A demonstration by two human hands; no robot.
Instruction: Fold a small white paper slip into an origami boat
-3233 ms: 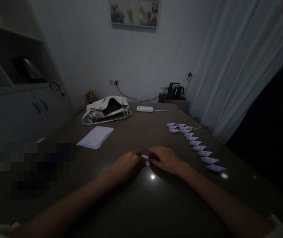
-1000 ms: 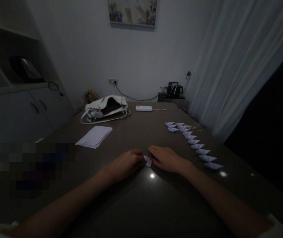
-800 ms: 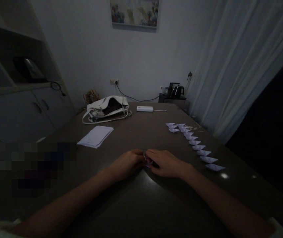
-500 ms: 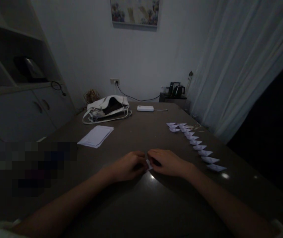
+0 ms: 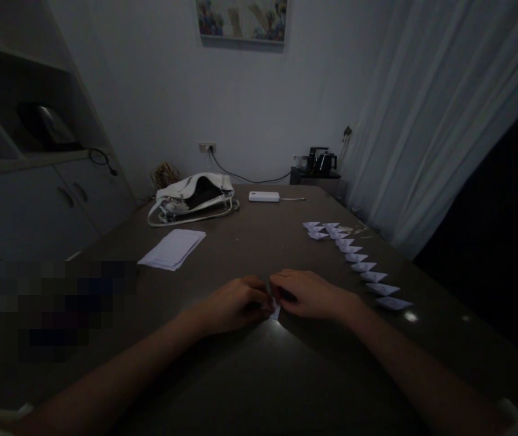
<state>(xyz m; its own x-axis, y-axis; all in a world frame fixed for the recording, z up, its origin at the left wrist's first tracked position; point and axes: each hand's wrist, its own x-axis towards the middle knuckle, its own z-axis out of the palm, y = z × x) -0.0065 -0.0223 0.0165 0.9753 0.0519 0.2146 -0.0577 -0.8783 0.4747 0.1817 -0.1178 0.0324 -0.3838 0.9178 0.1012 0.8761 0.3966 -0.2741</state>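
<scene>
Between my two hands, low over the dark table (image 5: 241,363), is a small folded piece of white paper (image 5: 276,311). My left hand (image 5: 241,303) pinches it from the left with thumb and fingers curled. From the right, my right hand (image 5: 307,293) closes its fingertips on the same paper. Most of the paper is hidden by the fingers. Off to the right stands a row of several folded paper boats (image 5: 362,266), running away from me. A stack of white paper sheets (image 5: 172,248) lies flat on the left.
A white handbag (image 5: 195,194) lies at the far left of the table, with a white power bank (image 5: 264,197) and short cable to its right. Small crumbs or scraps (image 5: 354,230) lie by the far boats. A black kettle (image 5: 326,161) stands beyond the far edge.
The folded paper now shows a little more below my fingertips, its lower part pointing towards me. Both hands keep nearly the same place; the view has shifted slightly.
</scene>
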